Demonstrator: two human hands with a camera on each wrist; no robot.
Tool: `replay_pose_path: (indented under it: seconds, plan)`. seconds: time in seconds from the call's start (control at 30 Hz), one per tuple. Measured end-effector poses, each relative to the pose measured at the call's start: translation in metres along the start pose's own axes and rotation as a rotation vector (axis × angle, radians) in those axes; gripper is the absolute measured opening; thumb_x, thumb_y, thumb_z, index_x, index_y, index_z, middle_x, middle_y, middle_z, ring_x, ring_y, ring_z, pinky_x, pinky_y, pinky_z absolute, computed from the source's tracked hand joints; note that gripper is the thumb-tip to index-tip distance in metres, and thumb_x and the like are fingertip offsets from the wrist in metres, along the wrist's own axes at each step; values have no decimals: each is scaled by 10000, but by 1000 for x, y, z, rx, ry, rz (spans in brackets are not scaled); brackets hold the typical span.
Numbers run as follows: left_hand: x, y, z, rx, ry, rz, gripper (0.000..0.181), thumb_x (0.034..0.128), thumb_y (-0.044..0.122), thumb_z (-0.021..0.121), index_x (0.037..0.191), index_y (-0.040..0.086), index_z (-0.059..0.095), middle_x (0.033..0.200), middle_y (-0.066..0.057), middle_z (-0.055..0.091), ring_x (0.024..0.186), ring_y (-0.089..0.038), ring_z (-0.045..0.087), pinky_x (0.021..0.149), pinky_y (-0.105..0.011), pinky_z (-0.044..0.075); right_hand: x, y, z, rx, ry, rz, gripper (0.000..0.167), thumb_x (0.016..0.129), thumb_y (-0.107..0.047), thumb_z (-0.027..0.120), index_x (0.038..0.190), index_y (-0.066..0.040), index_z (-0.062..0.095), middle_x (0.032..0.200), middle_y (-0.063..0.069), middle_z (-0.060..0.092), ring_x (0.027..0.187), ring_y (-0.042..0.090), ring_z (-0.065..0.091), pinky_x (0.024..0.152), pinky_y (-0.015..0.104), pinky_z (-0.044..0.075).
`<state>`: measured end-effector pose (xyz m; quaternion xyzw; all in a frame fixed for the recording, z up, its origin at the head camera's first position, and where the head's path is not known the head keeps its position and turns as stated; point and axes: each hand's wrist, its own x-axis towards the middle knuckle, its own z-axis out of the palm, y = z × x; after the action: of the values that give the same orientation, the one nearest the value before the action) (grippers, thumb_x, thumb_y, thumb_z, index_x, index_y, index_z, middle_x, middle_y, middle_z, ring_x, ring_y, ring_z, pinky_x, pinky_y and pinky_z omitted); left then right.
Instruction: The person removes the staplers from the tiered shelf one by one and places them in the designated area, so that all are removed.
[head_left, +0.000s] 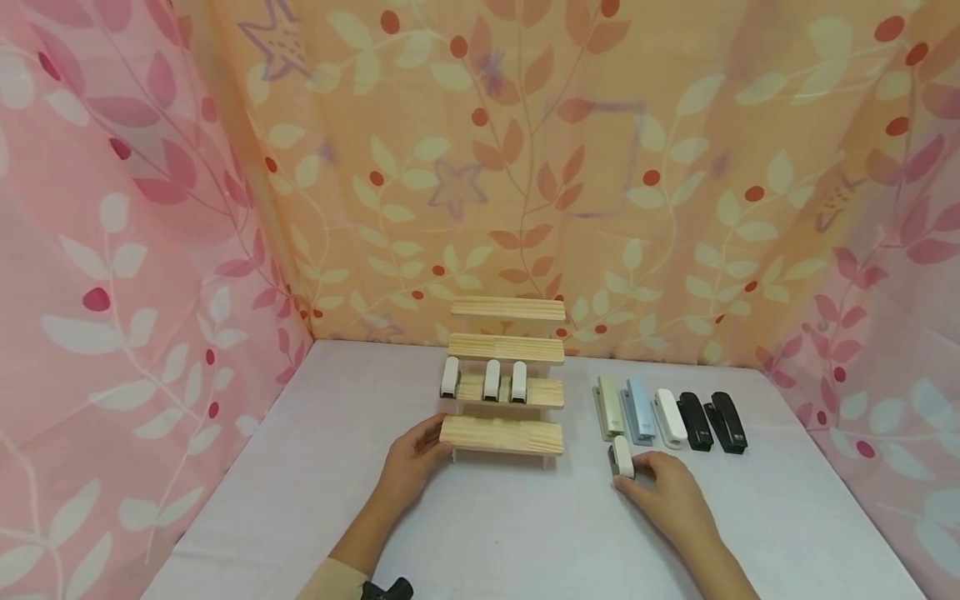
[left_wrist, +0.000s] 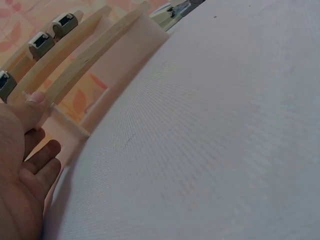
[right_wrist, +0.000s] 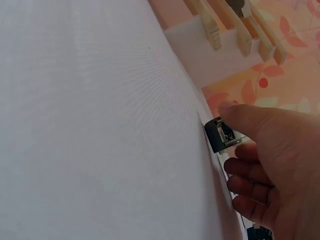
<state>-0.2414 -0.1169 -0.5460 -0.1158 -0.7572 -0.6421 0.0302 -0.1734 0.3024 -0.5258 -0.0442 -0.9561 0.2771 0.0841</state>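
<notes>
A wooden tiered display rack stands on the table, its left end held by my left hand at the lowest step. In the left wrist view, the thumb of that hand lies against the step's end and the other fingers hang below. Three small white staplers, one of them the middle stapler, stand on the second step from the bottom. To the right of the rack, my right hand pinches another small white stapler between thumb and fingers. Its dark end shows in the right wrist view.
Behind the right hand stand a pale green stapler, a light blue stapler, a larger white stapler and two black staplers in a row. Patterned cloth hangs around the white-covered table.
</notes>
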Motion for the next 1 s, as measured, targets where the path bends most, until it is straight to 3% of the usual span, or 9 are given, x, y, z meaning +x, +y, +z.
replay_pose_path:
  seconds: [0.1, 0.2, 0.5, 0.77, 1.0]
  plan:
    - [1, 0, 1, -4, -7, 11, 596, 900, 231, 791, 1446, 117, 580, 1433, -92, 614, 1336, -266, 581, 1086, -266, 516, -2, -5, -9, 13, 32, 25, 684, 872, -580, 762, 1289, -50, 652, 1219, 161, 699, 1128, 368, 637, 919, 592, 543]
    - [2, 1, 2, -15, -11, 18, 599, 894, 237, 796, 1442, 119, 584, 1421, -95, 623, 1332, -261, 585, 1084, -257, 517, -1, -12, -21, 38, 85, 2, 671, 909, -589, 717, 1312, -57, 642, 1233, 185, 687, 1127, 372, 637, 890, 589, 554]
    - [1, 1, 0, -1, 1, 11, 605, 899, 239, 792, 1449, 109, 576, 1429, -99, 617, 1333, -267, 584, 1084, -267, 518, 12, -58, -49, 85, 131, -150, 458, 972, -384, 723, 1291, -61, 664, 1251, 155, 686, 1164, 361, 632, 933, 579, 579]
    - [-1, 0, 0, -25, -4, 3, 606, 907, 189, 787, 1457, 77, 560, 1452, -113, 595, 1336, -282, 580, 1082, -246, 515, 30, -102, -51, 155, 165, -252, 424, 952, -337, 758, 1271, -68, 681, 1258, 114, 694, 1173, 328, 636, 974, 558, 569]
    - [0, 0, 0, -38, -14, -1, 611, 909, 184, 785, 1463, 74, 553, 1455, -113, 591, 1342, -285, 574, 1081, -237, 513, 41, -133, -40, 245, 158, -251, 444, 932, -348, 781, 1273, -80, 686, 1264, 84, 689, 1192, 292, 624, 1008, 520, 554]
